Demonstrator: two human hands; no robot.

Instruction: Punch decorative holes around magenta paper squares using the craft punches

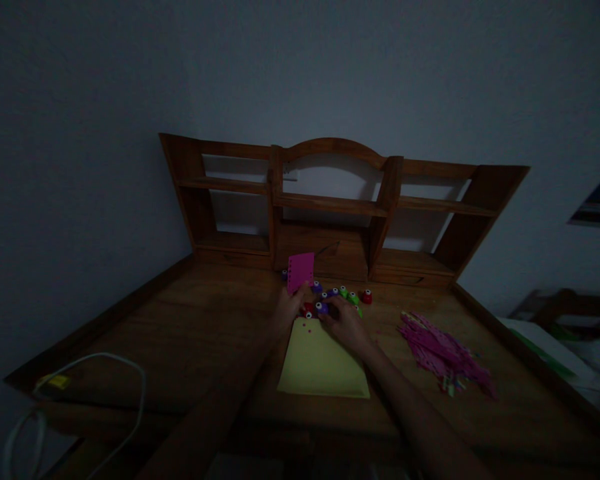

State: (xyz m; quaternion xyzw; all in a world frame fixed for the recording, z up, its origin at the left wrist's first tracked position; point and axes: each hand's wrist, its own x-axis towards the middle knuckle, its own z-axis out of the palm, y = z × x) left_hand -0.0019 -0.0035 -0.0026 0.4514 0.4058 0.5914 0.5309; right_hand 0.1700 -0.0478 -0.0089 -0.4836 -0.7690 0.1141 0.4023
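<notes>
My left hand [289,308] is closed on a pink paper card [301,272], which stands upright with holes along its left side. Close to that hand's fingertips is a small red paper punch [308,310]. A purple paper punch [321,307] lies at the fingertips of my right hand [345,322], whose fingers are curled against it. Under both hands a yellow sheet of paper [325,367] lies on the desk, with a few tiny pink dots near its top edge. Behind my right hand are several more punches, among them a green punch [353,298] and a red punch [367,297].
A heap of pink paper strips [445,353] lies to the right on the wooden desk [205,327]. The wooden shelf unit [330,207] stands at the back against the wall. At left, a white cable [141,387] loops over the front edge near a yellow object [56,381].
</notes>
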